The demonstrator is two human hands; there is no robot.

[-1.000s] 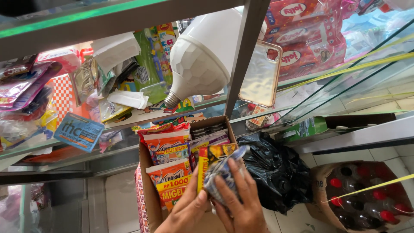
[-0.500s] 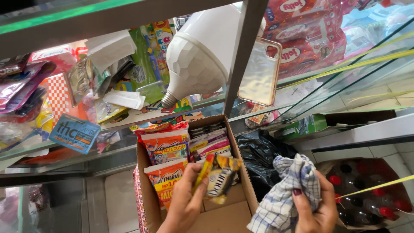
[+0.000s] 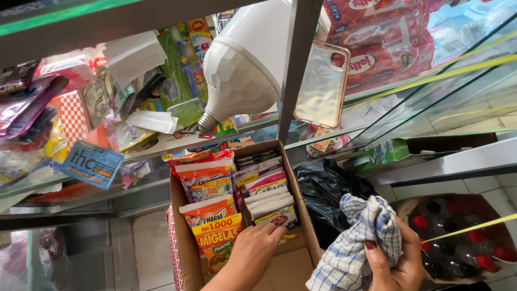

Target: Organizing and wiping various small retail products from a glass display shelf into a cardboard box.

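1. Left hand [image 3: 253, 253] reaches into the cardboard box [image 3: 183, 237] from 6 o'clock; fingers extended and loose, fingertips touching the lower edge of the white sachet stack [image 3: 269, 207]. It grips nothing.
2. Right hand [image 3: 396, 264] is closed around a bunched blue-and-white checked cloth [image 3: 361, 242], held just right of the box, at 3 o'clock from it.
3. Box contents: the sachet stack fills the right column, orange and red snack packets [image 3: 210, 199] the left. The near end of the box floor is bare.
4. Judgement on handling: the sachets are thin and slippery, so pressing them square with flat fingertips should keep the row upright; the cloth is best kept clear of the box so it snags nothing.
5. Counts: one box, one cloth, one white bulb [image 3: 242, 70] at 12 o'clock, one clear phone case [image 3: 322, 83] at 1 o'clock, one black plastic bag [image 3: 328, 188] between box and cloth. About four snack packets show. Sachets overlap too tightly for an exact count.
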